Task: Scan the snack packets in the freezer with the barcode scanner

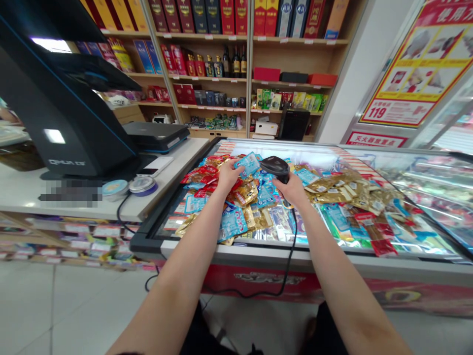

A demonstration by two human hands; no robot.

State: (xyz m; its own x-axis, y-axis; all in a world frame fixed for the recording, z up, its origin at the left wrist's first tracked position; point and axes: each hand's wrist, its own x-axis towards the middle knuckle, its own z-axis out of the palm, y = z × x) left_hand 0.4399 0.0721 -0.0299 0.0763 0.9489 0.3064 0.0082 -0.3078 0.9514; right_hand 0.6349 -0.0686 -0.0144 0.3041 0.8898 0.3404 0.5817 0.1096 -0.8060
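Observation:
In my left hand (229, 175) is a light blue snack packet (248, 163), pinched by its left end above the pile. My right hand (291, 190) grips a black barcode scanner (275, 166) by its handle, its head tipped toward the packet. The scanner's black cable (294, 236) hangs down over the freezer's front edge. Beneath both hands lies a heap of packets: red ones (201, 175) to the left, blue ones (233, 223) nearer me, and gold ones (338, 187) on the right. They rest on the freezer's glass top (288, 224).
At left, a counter (121, 209) bears a dark checkout terminal (81, 123), a scale (157, 134), a phone (150, 172) and two round tubs, one of them purple (143, 186). Shelves (207, 79) with boxes and bottles stand behind. Red packets (379, 234) lie near the freezer's front right edge.

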